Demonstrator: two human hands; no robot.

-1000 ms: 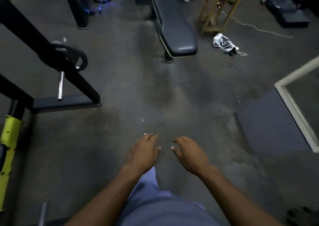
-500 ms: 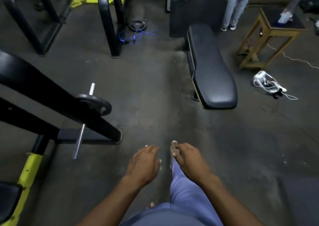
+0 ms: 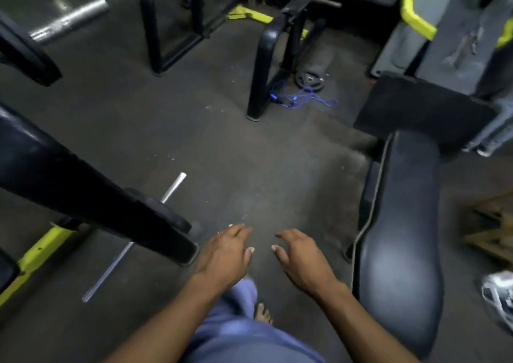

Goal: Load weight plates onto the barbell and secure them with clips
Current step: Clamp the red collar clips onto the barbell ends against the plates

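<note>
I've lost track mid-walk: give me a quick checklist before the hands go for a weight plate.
1. Both hands free: ok. Left hand and right hand are open and hold nothing.
2. Plate within sight: ok. A round black weight plate lies flat on the floor ahead.
3. Path clear: not ok. A tangled blue cord lies right in front of that plate.
4. Thin steel bar end free: ok, bare beyond its one dark plate.
5. Clips located: cannot tell.
</note>
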